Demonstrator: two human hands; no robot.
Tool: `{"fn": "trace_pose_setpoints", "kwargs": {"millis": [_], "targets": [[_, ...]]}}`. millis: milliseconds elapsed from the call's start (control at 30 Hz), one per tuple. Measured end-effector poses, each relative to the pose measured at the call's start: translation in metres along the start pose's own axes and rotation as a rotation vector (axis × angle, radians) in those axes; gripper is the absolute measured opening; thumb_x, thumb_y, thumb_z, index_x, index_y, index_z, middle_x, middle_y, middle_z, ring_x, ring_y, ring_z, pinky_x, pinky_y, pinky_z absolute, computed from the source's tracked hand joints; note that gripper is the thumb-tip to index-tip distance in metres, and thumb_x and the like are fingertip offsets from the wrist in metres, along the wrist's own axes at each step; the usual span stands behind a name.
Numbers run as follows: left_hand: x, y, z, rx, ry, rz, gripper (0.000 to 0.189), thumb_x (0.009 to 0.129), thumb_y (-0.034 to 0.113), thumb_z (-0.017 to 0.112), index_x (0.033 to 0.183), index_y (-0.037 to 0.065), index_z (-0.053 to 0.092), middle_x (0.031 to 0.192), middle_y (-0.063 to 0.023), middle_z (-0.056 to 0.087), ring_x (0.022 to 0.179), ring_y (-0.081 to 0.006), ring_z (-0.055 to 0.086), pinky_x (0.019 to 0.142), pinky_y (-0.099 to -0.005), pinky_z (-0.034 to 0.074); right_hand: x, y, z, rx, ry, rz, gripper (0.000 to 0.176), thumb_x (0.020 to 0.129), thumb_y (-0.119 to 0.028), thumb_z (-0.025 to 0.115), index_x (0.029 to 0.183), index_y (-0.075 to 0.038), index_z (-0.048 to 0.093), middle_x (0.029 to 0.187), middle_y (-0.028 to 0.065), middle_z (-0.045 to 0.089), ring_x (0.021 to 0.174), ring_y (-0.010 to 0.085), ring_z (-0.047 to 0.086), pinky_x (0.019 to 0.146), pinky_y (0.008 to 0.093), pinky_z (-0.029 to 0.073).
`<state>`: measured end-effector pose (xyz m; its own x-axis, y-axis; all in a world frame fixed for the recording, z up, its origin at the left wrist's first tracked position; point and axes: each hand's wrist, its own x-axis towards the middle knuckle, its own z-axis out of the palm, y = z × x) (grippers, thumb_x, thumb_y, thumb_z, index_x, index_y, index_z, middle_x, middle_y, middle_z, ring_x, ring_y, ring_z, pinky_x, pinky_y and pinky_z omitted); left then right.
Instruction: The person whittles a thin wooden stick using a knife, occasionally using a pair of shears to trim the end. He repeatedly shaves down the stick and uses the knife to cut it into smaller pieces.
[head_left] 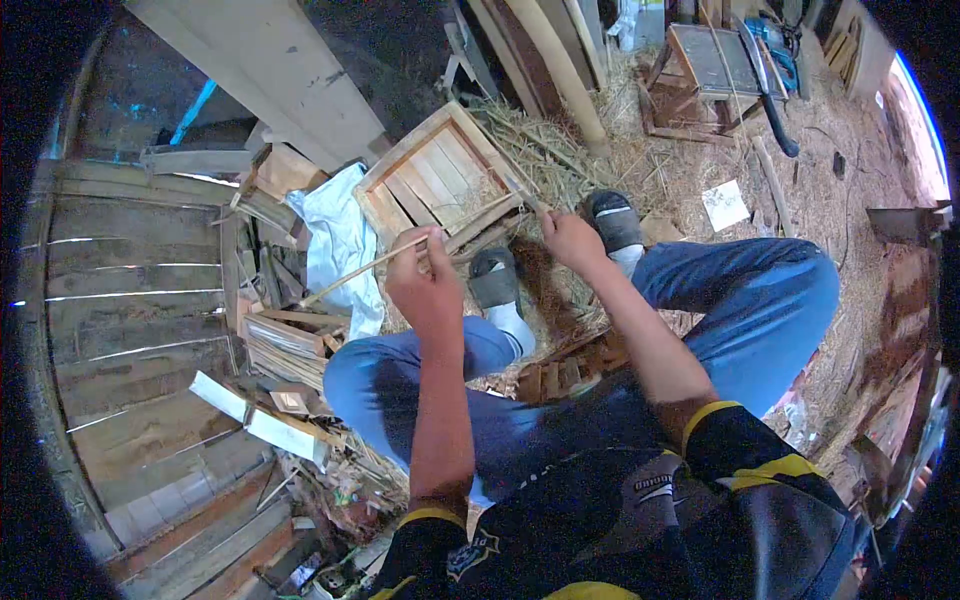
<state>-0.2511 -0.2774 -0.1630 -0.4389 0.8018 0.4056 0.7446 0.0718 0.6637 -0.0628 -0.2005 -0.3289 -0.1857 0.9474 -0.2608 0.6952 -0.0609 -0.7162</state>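
Note:
My left hand (424, 278) is closed around a thin pale stick (365, 268), which slants from lower left up to the right past my fingers. In my right hand (572, 241) is a knife (524, 192), its blade pointing up and left toward the stick's far end. Both hands are in front of my knees. Just beyond them a shallow slatted wooden tray (396, 168) lies tilted, with some shavings on its slats. The stick's right part overlaps the tray's near edge in this view.
A light blue cloth (333, 235) hangs left of the tray. Straw-like shavings (640, 150) cover the ground at the back. A low table (715, 60) at back right has a machete (770, 105) leaning over it. White paper (725, 205) lies on the ground. Wooden planks (140, 290) wall the left.

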Motion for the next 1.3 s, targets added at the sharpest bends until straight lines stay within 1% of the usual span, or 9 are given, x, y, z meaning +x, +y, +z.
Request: {"fn": "trace_pose_setpoints", "kwargs": {"millis": [67,100,233,467,700,833,1000,1067,1300], "targets": [[-0.001,-0.002,-0.001,-0.007,-0.001,-0.004,0.010,0.096,0.010,0.064,0.096,0.002,0.069,0.094,-0.0138,0.072,0.087,-0.0327,0.070,0.080,-0.0399,0.053,-0.018,-0.035,-0.011,0.063,0.022,-0.034,0.043,0.106,-0.039,0.044,0.110,-0.005,0.071,0.099,0.0269,0.070,0.094,0.0476,0.066,0.084,0.0537,0.053],[-0.002,-0.003,-0.001,-0.010,-0.007,-0.011,0.010,0.096,0.011,0.064,0.096,0.002,0.069,0.094,-0.0141,0.071,0.087,-0.0332,0.069,0.080,-0.0402,0.053,-0.030,-0.051,-0.005,0.225,0.196,-0.252,0.041,0.106,-0.038,0.046,0.113,-0.005,0.069,0.098,0.0270,0.070,0.091,0.0473,0.067,0.081,0.0528,0.053],[-0.008,-0.007,-0.001,-0.053,0.001,-0.027,0.011,0.096,0.012,0.064,0.096,0.002,0.069,0.093,-0.0151,0.071,0.088,-0.0353,0.069,0.081,-0.0416,0.052,-0.056,-0.106,-0.017,0.235,-0.068,-0.202,0.042,0.106,-0.037,0.047,0.100,-0.002,0.069,0.094,0.0288,0.068,0.089,0.0468,0.067,0.077,0.0530,0.051],[-0.009,0.000,-0.002,-0.088,0.028,0.057,0.009,0.095,0.008,0.064,0.096,0.001,0.068,0.092,-0.0165,0.070,0.088,-0.0368,0.068,0.081,-0.0430,0.051,-0.009,0.001,0.004,-0.028,0.072,0.000,0.047,0.106,-0.041,0.046,0.101,-0.001,0.069,0.093,0.0274,0.069,0.088,0.0469,0.067,0.079,0.0524,0.052],[-0.012,-0.004,-0.002,-0.103,0.018,0.084,0.008,0.095,0.007,0.063,0.098,0.001,0.068,0.091,-0.0166,0.070,0.086,-0.0371,0.068,0.078,-0.0432,0.052,-0.064,-0.104,-0.024,0.175,-0.079,-0.267,0.046,0.106,-0.041,0.045,0.103,-0.002,0.070,0.094,0.0281,0.069,0.090,0.0470,0.067,0.080,0.0552,0.052],[-0.011,-0.021,-0.005,-0.136,0.045,-0.030,0.009,0.095,0.010,0.066,0.097,0.001,0.069,0.090,-0.0147,0.071,0.082,-0.0310,0.068,0.073,-0.0395,0.051,-0.020,-0.026,0.007,0.009,-0.010,-0.007,0.044,0.104,-0.042,0.047,0.111,-0.007,0.073,0.100,0.0239,0.072,0.095,0.0437,0.070,0.086,0.0522,0.055],[-0.002,-0.033,0.000,-0.139,-0.002,-0.162,0.009,0.094,0.011,0.068,0.097,0.002,0.070,0.087,-0.0122,0.071,0.079,-0.0257,0.068,0.071,-0.0345,0.051,-0.043,-0.065,-0.019,0.002,-0.094,-0.109,0.046,0.105,-0.042,0.045,0.104,-0.005,0.072,0.093,0.0260,0.069,0.090,0.0457,0.067,0.083,0.0522,0.053],[-0.002,-0.028,0.002,-0.105,0.052,-0.012,0.008,0.093,0.010,0.069,0.097,0.003,0.070,0.088,-0.0116,0.071,0.079,-0.0256,0.068,0.074,-0.0341,0.051,-0.064,-0.097,-0.011,0.105,-0.074,-0.225,0.044,0.105,-0.041,0.045,0.106,-0.006,0.072,0.097,0.0250,0.070,0.091,0.0448,0.068,0.084,0.0512,0.054],[-0.001,-0.041,-0.006,-0.207,0.001,-0.097,0.012,0.096,0.013,0.070,0.099,0.002,0.071,0.088,-0.0100,0.072,0.077,-0.0192,0.066,0.071,-0.0314,0.052,-0.016,-0.027,-0.011,-0.061,-0.010,0.018,0.046,0.104,-0.045,0.046,0.103,-0.009,0.074,0.094,0.0242,0.072,0.091,0.0452,0.069,0.082,0.0548,0.054]]}}
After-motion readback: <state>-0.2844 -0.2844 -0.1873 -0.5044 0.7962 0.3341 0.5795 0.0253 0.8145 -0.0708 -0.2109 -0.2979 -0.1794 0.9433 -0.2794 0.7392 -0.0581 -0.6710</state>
